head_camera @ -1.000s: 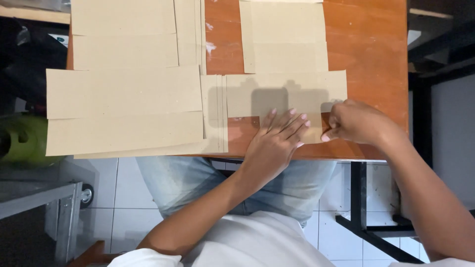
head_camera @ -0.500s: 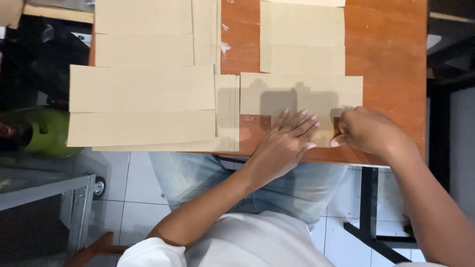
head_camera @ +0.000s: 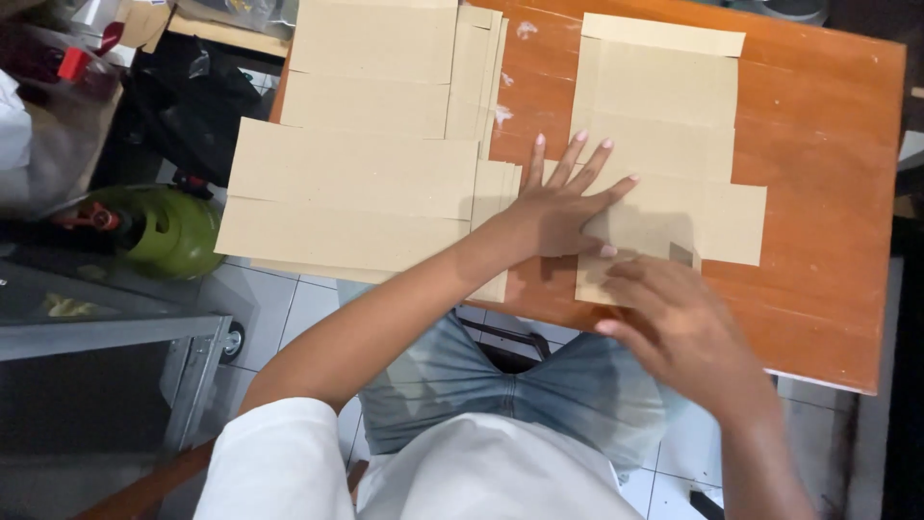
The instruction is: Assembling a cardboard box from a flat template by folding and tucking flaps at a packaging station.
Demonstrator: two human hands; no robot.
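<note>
Pressing flat on a brown paper sheet [head_camera: 664, 154], the left hand [head_camera: 558, 207] lies palm down with all fingers spread and extended toward the far edge of the wooden table [head_camera: 818, 144]. It grasps nothing; the grip is released and the palm simply bears on the sheet's left margin.

The right hand [head_camera: 674, 323] rests over the near end of the same sheet, at the table's near edge. Its fingers curl downward onto the paper. Whether they pinch a fold or only press on it cannot be told, because the hand covers the contact point.

The sheet lies flat on the table, right of centre. Its long axis runs from the near edge toward the far edge. A wider cross section juts toward the right edge near the person, and a narrow flap, set off by a crease, closes the far end.

A stack of paper sheets [head_camera: 366, 183] of the same colour occupies the left part of the table. Its lower portion overhangs the left and near edges. The stack's right margin lies just beside the left hand's wrist.

A green gas cylinder [head_camera: 164, 231] stands on the tiled floor to the left of the table.
</note>
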